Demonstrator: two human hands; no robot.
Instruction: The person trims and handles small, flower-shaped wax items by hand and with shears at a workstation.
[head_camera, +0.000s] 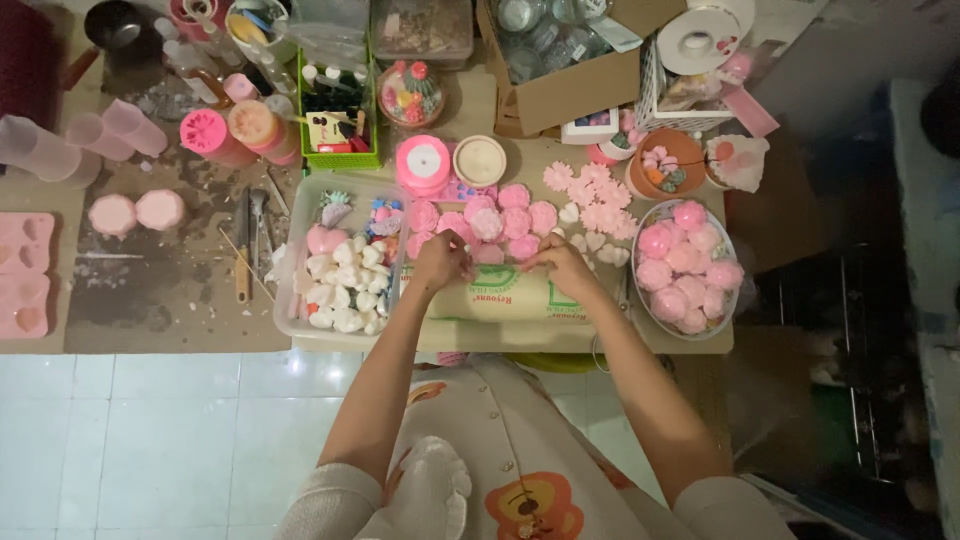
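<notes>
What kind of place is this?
Probably a home craft table for making little pink decorations. You can see pink moulds, a bowl of pink round pieces and a ribbon roll.

A green basket (340, 157) of bottles; a cardboard box (572, 88); pink moulds (25, 272).

2 hands (440, 262), 1 roll (500, 297)

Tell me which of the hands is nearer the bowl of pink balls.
Right. The right hand sits just left of the bowl; the left hand is farther left, beside the clear tray.
</notes>
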